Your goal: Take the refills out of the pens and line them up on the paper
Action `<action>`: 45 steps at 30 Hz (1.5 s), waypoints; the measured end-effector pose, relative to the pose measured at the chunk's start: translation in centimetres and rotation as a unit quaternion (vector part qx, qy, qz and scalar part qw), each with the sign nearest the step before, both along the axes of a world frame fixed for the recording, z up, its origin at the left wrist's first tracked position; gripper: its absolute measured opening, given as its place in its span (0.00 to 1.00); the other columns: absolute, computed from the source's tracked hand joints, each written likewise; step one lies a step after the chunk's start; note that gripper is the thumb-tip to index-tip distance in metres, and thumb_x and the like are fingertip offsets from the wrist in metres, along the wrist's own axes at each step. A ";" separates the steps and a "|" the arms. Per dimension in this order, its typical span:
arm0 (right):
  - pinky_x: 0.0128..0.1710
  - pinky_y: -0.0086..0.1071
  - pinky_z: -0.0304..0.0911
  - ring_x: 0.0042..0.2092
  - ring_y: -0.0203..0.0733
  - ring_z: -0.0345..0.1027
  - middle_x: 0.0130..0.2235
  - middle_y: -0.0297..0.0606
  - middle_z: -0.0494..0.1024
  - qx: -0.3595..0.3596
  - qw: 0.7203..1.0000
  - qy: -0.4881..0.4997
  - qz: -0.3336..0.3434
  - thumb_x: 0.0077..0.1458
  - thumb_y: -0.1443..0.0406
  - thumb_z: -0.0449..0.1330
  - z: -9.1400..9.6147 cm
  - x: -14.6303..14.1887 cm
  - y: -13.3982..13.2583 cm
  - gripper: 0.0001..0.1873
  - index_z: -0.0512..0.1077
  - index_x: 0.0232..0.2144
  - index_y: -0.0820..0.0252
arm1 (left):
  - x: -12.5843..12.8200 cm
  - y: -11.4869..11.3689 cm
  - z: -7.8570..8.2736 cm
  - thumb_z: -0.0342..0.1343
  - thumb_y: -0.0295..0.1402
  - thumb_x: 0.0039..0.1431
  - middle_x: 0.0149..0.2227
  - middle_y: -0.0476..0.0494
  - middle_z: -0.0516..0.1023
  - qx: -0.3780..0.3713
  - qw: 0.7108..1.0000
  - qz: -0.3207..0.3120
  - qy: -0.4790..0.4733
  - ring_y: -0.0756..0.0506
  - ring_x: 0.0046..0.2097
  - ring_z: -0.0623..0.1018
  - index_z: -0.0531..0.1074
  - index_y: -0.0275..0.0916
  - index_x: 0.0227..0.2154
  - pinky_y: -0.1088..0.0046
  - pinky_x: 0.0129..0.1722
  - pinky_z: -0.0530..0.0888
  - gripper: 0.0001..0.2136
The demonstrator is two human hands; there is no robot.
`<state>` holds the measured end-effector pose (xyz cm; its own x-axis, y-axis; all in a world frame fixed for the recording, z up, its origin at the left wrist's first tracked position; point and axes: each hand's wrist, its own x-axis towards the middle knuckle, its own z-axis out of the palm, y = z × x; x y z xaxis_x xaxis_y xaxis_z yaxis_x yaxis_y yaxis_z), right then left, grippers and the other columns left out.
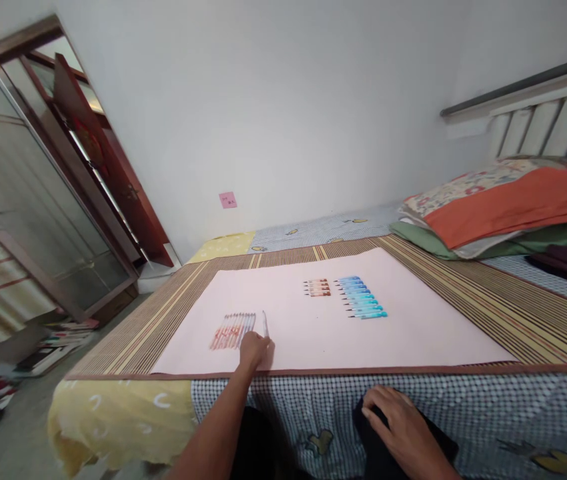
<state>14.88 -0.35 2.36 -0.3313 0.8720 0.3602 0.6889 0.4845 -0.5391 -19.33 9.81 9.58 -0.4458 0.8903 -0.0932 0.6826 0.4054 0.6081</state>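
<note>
In the lower centre of the frame, the bare left hand (pixel 255 350) pinched the lower end of a slim, whitish pen (pixel 265 324), just beside a slanted row of thin pens with pale and reddish barrels (pixel 232 332), on a pale pink rectangular sheet (pixel 293 340). Right of centre lay brown-toned pens (pixel 317 288) and blue-to-turquoise pens (pixel 362 298). At the lower right, the bare right hand (pixel 397 417) rested, grip slack (fingers slightly bent), on a dark-clothed knee (pixel 367 437)

My head view, forward and down
From just behind the near edge of the mat (pixel 128 343) I face the wall (pixel 313 133)
</note>
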 end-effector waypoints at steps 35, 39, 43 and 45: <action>0.67 0.58 0.53 0.58 0.55 0.73 0.48 0.41 0.83 0.000 1.000 0.002 0.022 0.55 0.68 0.62 0.0 -4.1 -5.7 0.10 0.79 0.39 0.53 | 9.5 -19.2 0.1 0.59 0.59 0.58 0.14 0.57 0.63 0.130 0.824 -0.158 -0.529 0.55 0.18 0.52 0.67 0.39 0.30 0.75 0.21 0.47 0.24; 0.53 0.42 0.70 0.47 0.49 0.78 0.43 0.42 0.84 -0.137 0.967 0.210 0.040 0.66 0.52 0.55 3.9 -6.4 -6.9 0.17 0.79 0.42 0.53 | 9.6 -19.5 -1.0 0.58 0.58 0.59 0.14 0.57 0.64 0.137 0.815 -0.175 -0.535 0.56 0.16 0.53 0.67 0.39 0.30 0.76 0.19 0.47 0.24; 0.47 0.39 0.71 0.45 0.51 0.78 0.41 0.45 0.84 -0.233 0.902 0.362 0.042 0.60 0.41 0.57 7.1 -8.9 -6.5 0.29 0.80 0.44 0.58 | 10.5 -19.7 -2.8 0.57 0.61 0.58 0.14 0.56 0.66 0.134 0.820 -0.195 -0.521 0.56 0.15 0.54 0.65 0.41 0.30 0.77 0.17 0.48 0.25; 0.44 0.38 0.71 0.43 0.50 0.77 0.39 0.45 0.83 -0.256 0.878 0.402 0.043 0.57 0.39 0.59 7.8 -10.1 -5.9 0.32 0.80 0.44 0.60 | 11.3 -19.9 -3.6 0.56 0.62 0.58 0.14 0.55 0.67 0.135 0.826 -0.196 -0.512 0.56 0.14 0.55 0.65 0.41 0.31 0.77 0.17 0.49 0.26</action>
<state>4.80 -6.30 10.13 -0.2222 0.9720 0.0767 -0.0414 0.0692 -0.9967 -8.06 -10.09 6.01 0.0718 0.9973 -0.0172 -0.1978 0.0312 0.9798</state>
